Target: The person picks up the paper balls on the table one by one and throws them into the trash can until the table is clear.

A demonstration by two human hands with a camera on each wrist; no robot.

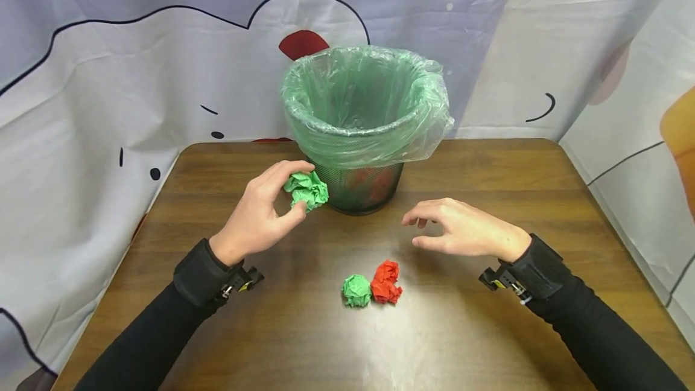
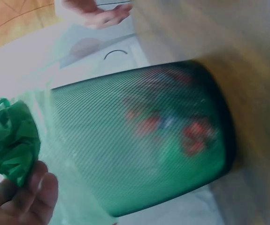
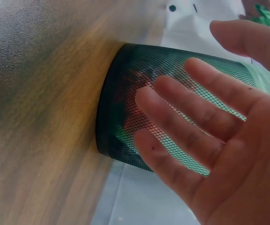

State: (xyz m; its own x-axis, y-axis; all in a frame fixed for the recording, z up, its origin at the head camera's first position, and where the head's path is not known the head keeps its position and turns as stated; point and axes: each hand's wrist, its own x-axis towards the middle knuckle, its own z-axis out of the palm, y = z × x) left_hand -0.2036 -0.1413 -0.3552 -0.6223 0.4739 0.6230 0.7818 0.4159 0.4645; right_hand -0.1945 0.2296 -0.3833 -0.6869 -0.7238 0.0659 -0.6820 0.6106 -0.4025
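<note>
My left hand pinches a crumpled green paper ball between thumb and fingers, in front of the left side of a mesh wastebasket. The left wrist view shows that ball at its left edge, beside the basket. Over the table on the right, my right hand holds nothing, its fingers loosely bent and apart. In the right wrist view its fingers spread in front of the basket's mesh. Another green paper ball lies against a red crumpled paper on the table.
A translucent green bag lines the wastebasket and folds over its rim. Red crumpled pieces show through the mesh at the bottom. The wooden table meets a printed curtain at the back and sides.
</note>
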